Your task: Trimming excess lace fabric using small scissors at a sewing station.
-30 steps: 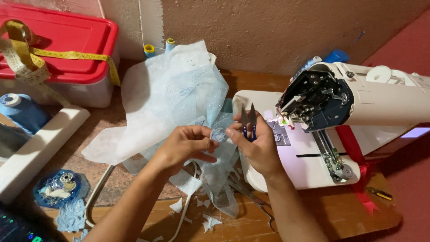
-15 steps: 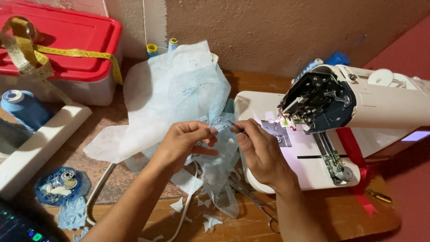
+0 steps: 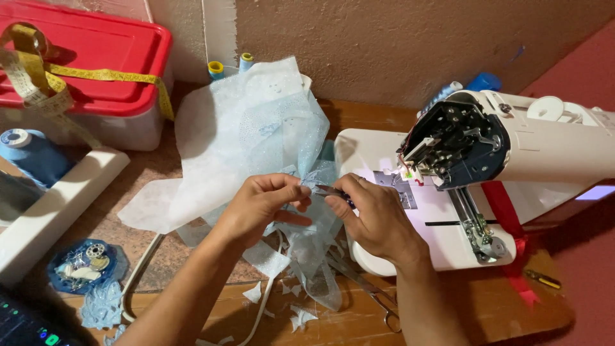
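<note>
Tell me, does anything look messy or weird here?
Yes. Small fabric scraps lie scattered on the wooden table, and the sewing machine has its end cover off, leaving the metal parts bare.

Warm, dim room; machine lamp glares; sharp focus, corners shadowed.

I see thin, soft blue cloth (image 3: 256, 122) that sparkles a little. The sewing machine (image 3: 551, 154) is smooth white plastic with shiny metal parts. The worktop (image 3: 359, 115) is brown wood, a bit shiny. The red box lid (image 3: 96, 45) is glossy plastic. The wall (image 3: 397, 38) looks rough and dull.
</note>
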